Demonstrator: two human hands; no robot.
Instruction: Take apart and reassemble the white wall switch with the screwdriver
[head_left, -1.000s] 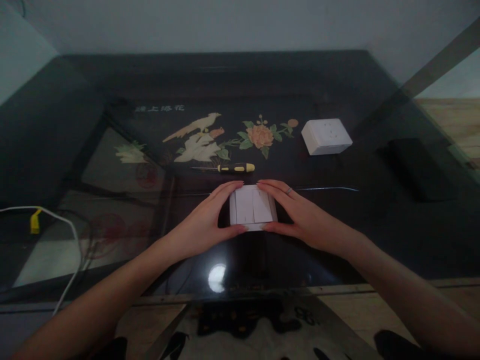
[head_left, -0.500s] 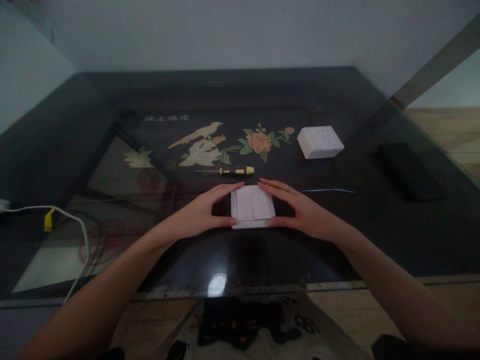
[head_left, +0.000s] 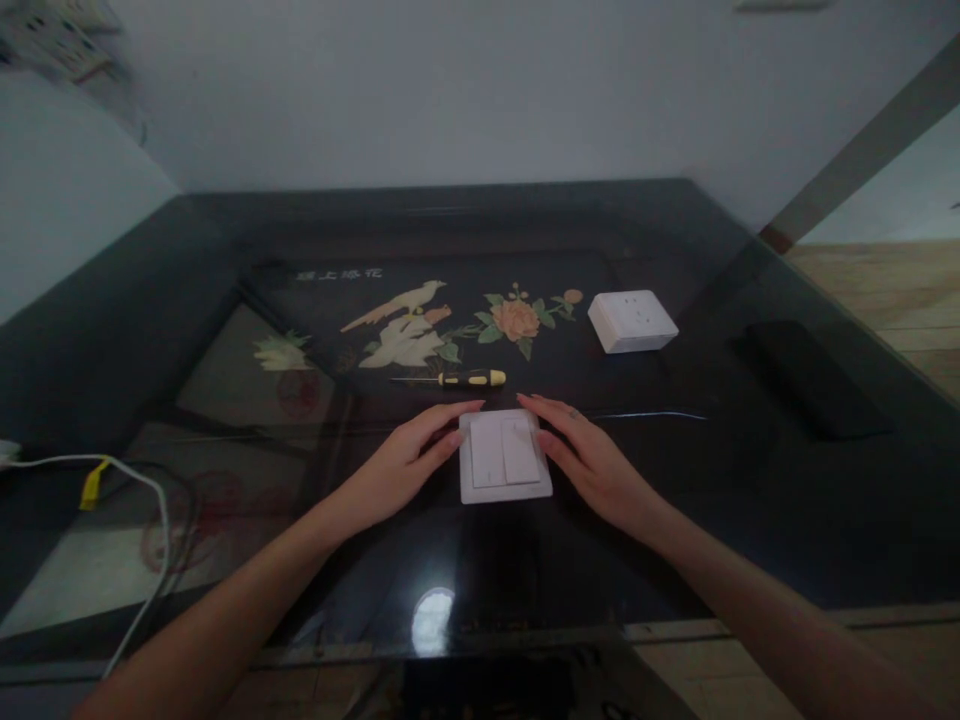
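Observation:
A white two-rocker wall switch (head_left: pixel 504 455) lies flat on the dark glass table (head_left: pixel 675 520). My left hand (head_left: pixel 401 468) rests against its left edge, fingers stretched out toward the upper left corner. My right hand (head_left: pixel 592 462), with a ring on one finger, lies along its right edge, fingers also extended. Neither hand wraps around the switch. Just beyond the switch lies a small black and yellow screwdriver (head_left: pixel 465 379).
A white socket box (head_left: pixel 631 321) sits at the back right. A flat black object (head_left: pixel 814 378) lies further right. A white cable (head_left: pixel 146 520) with a yellow tag (head_left: pixel 94 483) runs along the left. A bird and flower painting (head_left: pixel 442 325) shows under the glass.
Both hands gripped the switch and held it tilted up; now it lies flat and the fingers have loosened beside it. The view has tipped upward.

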